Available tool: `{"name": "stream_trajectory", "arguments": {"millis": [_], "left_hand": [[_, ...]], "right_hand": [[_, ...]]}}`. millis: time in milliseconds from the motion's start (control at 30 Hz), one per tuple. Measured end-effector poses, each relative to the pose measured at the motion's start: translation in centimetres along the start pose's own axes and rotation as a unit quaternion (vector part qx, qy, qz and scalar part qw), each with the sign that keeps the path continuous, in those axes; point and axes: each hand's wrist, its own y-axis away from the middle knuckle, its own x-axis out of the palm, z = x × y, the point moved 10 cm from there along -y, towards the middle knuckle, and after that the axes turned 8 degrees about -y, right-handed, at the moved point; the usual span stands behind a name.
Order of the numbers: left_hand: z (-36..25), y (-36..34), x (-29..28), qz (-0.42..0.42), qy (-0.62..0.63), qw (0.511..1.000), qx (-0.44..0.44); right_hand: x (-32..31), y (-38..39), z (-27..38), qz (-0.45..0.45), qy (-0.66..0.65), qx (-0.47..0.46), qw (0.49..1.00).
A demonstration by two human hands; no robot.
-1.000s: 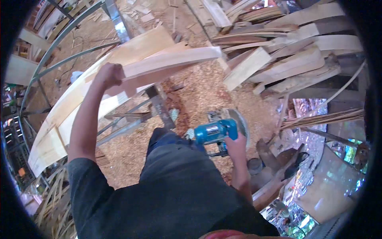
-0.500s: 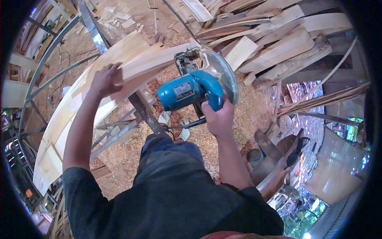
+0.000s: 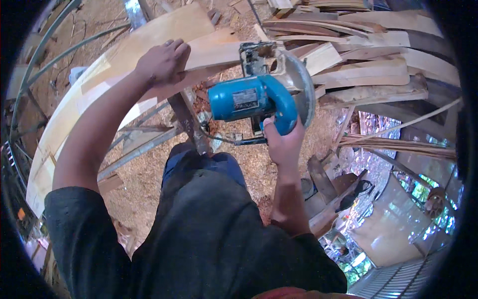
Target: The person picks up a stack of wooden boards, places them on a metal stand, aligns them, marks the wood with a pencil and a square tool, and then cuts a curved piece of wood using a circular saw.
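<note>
One blue circular saw (image 3: 264, 95), curved handle (image 3: 285, 107)

Near-black shirt (image 3: 199, 239), greyer toward the hem; short, loose sleeves (image 3: 82, 224). Blue legwear (image 3: 234, 168) below, full length unclear. Left hand (image 3: 165, 62) and right hand (image 3: 287, 143) bare. Pinkish-red strip (image 3: 294, 293) at lower edge, kind unclear.

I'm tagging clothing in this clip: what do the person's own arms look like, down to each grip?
The left sleeve and right sleeve are short, dark and plain. Both forearms are bare. The left grip and right grip are ungloved hands; no watch shows.
</note>
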Motion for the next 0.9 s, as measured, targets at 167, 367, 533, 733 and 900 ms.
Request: {"name": "stream_trajectory", "arguments": {"millis": [167, 367, 533, 733, 900], "left_hand": [[-0.3, -0.1, -1.0, -0.063, -0.017, 0.998, 0.015], [-1.0, 0.2, -1.4, -0.111, -0.058, 0.992, 0.024], [-1.8, 0.2, -2.9, -0.079, -0.048, 0.995, 0.035], [-1.5, 0.6, -2.4, -0.051, -0.033, 0.998, 0.03], [-1.5, 0.1, -1.7, -0.054, -0.035, 0.997, 0.044]], "right_hand": [[0.4, -0.3, -0.1, 0.025, -0.028, 0.05, 0.998], [0.5, -0.5, 0.0, 0.015, -0.037, 0.032, 0.999], [0.6, 0.0, -0.2, 0.007, -0.059, 0.027, 0.998], [0.8, -0.4, -0.4, 0.012, -0.052, -0.009, 0.999], [1.0, -0.3, 0.2, -0.01, -0.076, 0.014, 0.997]]}}
